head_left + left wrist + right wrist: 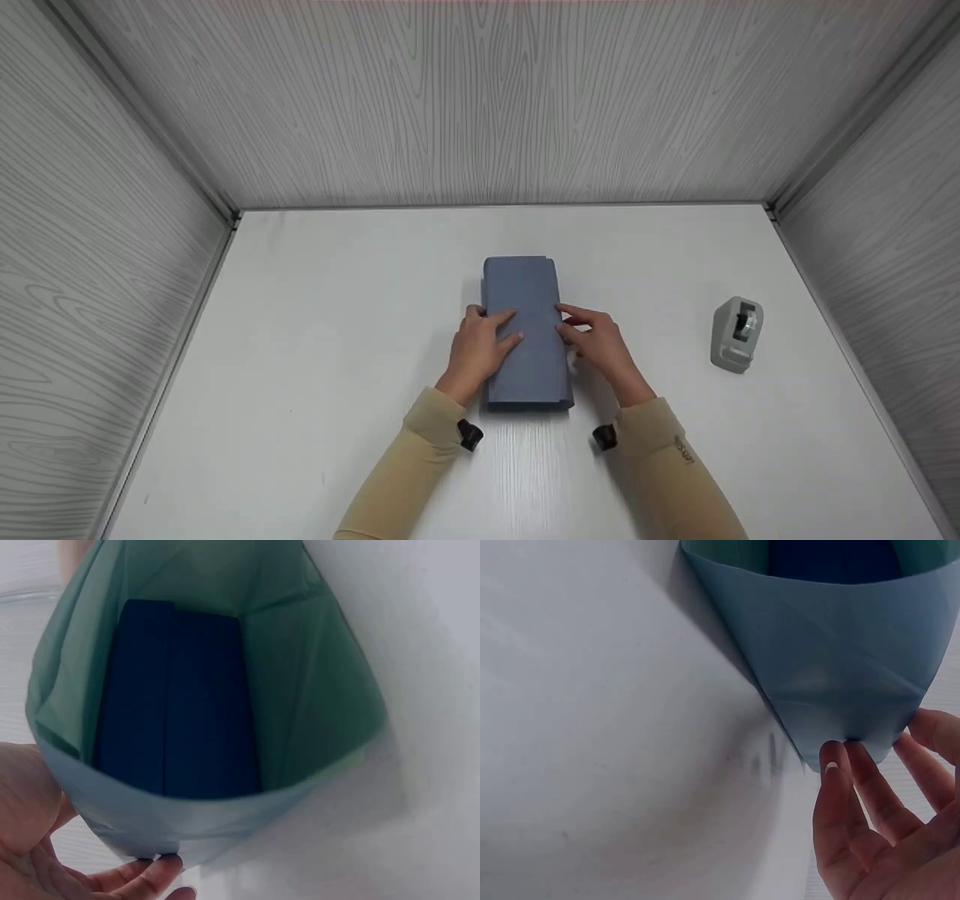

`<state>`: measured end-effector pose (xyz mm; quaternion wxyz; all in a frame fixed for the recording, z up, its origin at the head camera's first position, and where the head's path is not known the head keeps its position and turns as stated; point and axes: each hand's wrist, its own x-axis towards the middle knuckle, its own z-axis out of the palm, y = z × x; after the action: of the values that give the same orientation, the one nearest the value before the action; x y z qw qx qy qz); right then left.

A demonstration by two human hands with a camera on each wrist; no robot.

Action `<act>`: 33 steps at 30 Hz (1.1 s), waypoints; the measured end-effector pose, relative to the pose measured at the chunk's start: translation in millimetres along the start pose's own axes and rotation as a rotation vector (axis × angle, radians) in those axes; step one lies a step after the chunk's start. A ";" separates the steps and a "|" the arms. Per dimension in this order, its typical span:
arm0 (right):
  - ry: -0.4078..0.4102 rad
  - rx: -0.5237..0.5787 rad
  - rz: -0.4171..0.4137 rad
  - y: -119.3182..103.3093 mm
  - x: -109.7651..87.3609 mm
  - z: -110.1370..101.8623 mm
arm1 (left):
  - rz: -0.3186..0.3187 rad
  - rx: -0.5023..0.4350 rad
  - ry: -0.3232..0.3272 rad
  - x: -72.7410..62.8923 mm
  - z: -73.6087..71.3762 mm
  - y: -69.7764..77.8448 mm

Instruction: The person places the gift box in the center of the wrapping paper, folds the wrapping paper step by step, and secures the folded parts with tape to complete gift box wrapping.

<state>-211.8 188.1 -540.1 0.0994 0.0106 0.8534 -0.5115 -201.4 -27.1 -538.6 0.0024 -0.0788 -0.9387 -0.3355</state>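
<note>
Head: blue-grey folded paper [538, 360] on the desk [337, 315], left hand [476, 341] spread over its left edge, right hand [600, 341] touching its right edge, neither clenched, tape dispenser [723, 334] well right of it; left wrist: paper gapes, fingers against its side; right wrist: loosely bent fingertips against its side.

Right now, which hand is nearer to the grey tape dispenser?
Right. The right hand touches the right edge of the blue-grey packet, with the tape dispenser off to its right; the left hand is across at the packet's left edge, farther away.
</note>
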 end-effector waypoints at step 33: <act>-0.058 -0.008 -0.022 1.9 -0.6 -3.5 | 0.022 0.042 0.001 -3.0 3.0 1.6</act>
<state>-211.5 192.1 -540.1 0.1186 -0.0140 0.8523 -0.5092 -198.0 -24.4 -540.0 0.0080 -0.0890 -0.9446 -0.3159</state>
